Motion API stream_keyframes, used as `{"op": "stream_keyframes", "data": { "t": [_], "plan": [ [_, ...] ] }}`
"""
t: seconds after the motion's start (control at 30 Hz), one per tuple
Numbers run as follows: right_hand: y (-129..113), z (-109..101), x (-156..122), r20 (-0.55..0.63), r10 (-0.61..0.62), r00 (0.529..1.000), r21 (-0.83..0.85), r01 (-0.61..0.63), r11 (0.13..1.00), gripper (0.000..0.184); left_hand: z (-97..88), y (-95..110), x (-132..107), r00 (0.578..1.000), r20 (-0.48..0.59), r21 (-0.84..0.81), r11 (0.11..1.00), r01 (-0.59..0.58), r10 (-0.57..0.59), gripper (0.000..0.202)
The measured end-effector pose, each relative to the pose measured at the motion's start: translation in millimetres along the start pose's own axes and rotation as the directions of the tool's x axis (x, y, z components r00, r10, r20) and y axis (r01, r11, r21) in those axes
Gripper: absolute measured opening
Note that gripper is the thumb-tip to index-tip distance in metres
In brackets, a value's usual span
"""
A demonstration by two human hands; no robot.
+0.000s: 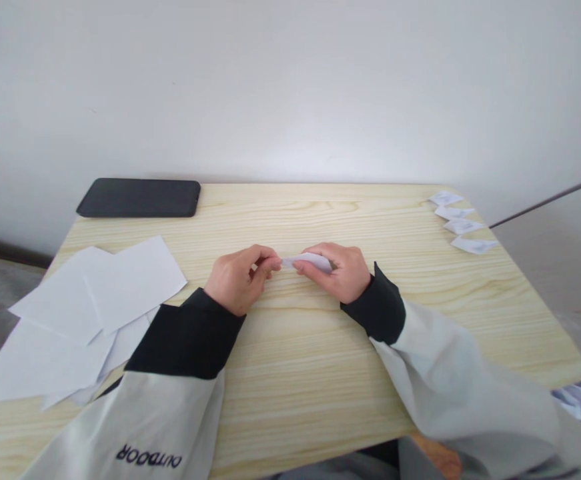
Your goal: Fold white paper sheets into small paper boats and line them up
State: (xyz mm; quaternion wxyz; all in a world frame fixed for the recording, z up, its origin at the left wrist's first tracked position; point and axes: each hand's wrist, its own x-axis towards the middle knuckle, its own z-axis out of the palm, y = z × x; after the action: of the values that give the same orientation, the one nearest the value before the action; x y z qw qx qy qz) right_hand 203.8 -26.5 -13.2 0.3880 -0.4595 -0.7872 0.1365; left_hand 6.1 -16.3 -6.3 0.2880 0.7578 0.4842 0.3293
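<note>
A small folded piece of white paper [315,260] is held between my two hands above the middle of the table. My left hand [243,275] pinches its narrow left tip between thumb and fingers. Wrapped round the wider right part is my right hand [341,270], its thumb lying along the near side. Part of the paper is hidden inside the right hand's grip.
Loose white sheets [135,283] overlap at the table's left side. A black flat tray-like object [140,198] lies at the back left. Several small folded white papers [473,245] line the right edge of the wooden table [300,373]. Behind stands a white wall [290,87].
</note>
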Motion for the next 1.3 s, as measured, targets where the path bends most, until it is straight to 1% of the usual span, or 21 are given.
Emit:
{"op": "stream_keyframes", "data": {
  "t": [0.13,0.23,0.37,0.5,0.6,0.7,0.77,0.83,0.9,0.93,1.0,1.1,1.2,1.3],
  "plan": [
    [1.1,-1.7,-1.8,0.026,0.120,0.992,0.145,-0.123,0.982,0.019,0.6,-1.0,2.2,0.993,0.009,-0.154,0.981,0.120,-0.120,0.025],
    [2.5,-2.1,-2.7,0.038,0.147,0.988,0.184,-0.151,0.971,0.020,0.0,-0.9,3.3,0.990,0.026,-0.181,0.973,0.142,-0.140,0.024],
    [3.5,-1.2,-1.9,0.036,0.176,0.984,0.212,-0.180,0.961,0.020,0.1,1.3,4.5,0.985,0.019,-0.197,0.965,0.174,-0.174,0.023],
    [2.8,-0.5,-0.4,0.052,0.268,0.962,0.375,-0.268,0.887,0.027,-0.4,4.3,6.0,0.973,0.042,-0.284,0.931,0.229,-0.227,0.022],
    [4.1,-0.1,-0.2,0.058,0.310,0.949,0.456,-0.301,0.837,0.030,-1.8,4.6,6.2,0.971,0.062,-0.332,0.912,0.239,-0.232,0.023],
    [7.1,0.6,-1.0,0.075,0.320,0.944,0.458,-0.318,0.830,0.033,-2.4,1.5,5.0,0.975,0.095,-0.394,0.891,0.224,-0.203,0.026],
    [8.6,1.1,-1.7,0.092,0.325,0.941,0.475,-0.328,0.816,0.036,-1.5,-1.6,3.9,0.981,0.097,-0.446,0.874,0.194,-0.168,0.029],
    [9.3,1.3,-2.4,0.112,0.324,0.939,0.507,-0.334,0.794,0.038,0.1,-3.9,3.0,0.987,0.087,-0.468,0.869,0.161,-0.136,0.035],
    [9.2,0.9,-2.8,0.137,0.302,0.943,0.520,-0.328,0.789,0.036,1.5,-4.6,2.5,0.989,0.067,-0.466,0.872,0.148,-0.133,0.037],
    [9.0,0.6,-2.7,0.148,0.282,0.948,0.506,-0.317,0.802,0.034,1.9,-4.4,2.6,0.988,0.053,-0.468,0.871,0.152,-0.143,0.036],
    [8.3,-0.4,-2.0,0.145,0.221,0.964,0.445,-0.263,0.856,0.031,2.2,-3.4,3.1,0.983,0.031,-0.486,0.857,0.171,-0.179,0.034],
    [6.9,-1.4,0.3,0.089,0.104,0.991,0.316,-0.127,0.940,0.034,1.4,-2.1,4.1,0.981,0.005,-0.516,0.839,0.170,-0.196,0.036],
    [5.8,-1.5,2.2,0.059,0.039,0.997,0.230,-0.052,0.972,0.040,0.6,-0.9,4.0,0.984,-0.020,-0.527,0.838,0.141,-0.178,0.036],
    [5.7,-1.9,2.6,0.067,0.035,0.997,0.215,-0.049,0.975,0.041,0.4,1.5,3.0,0.986,-0.039,-0.536,0.836,0.114,-0.160,0.033]
  ]
}}
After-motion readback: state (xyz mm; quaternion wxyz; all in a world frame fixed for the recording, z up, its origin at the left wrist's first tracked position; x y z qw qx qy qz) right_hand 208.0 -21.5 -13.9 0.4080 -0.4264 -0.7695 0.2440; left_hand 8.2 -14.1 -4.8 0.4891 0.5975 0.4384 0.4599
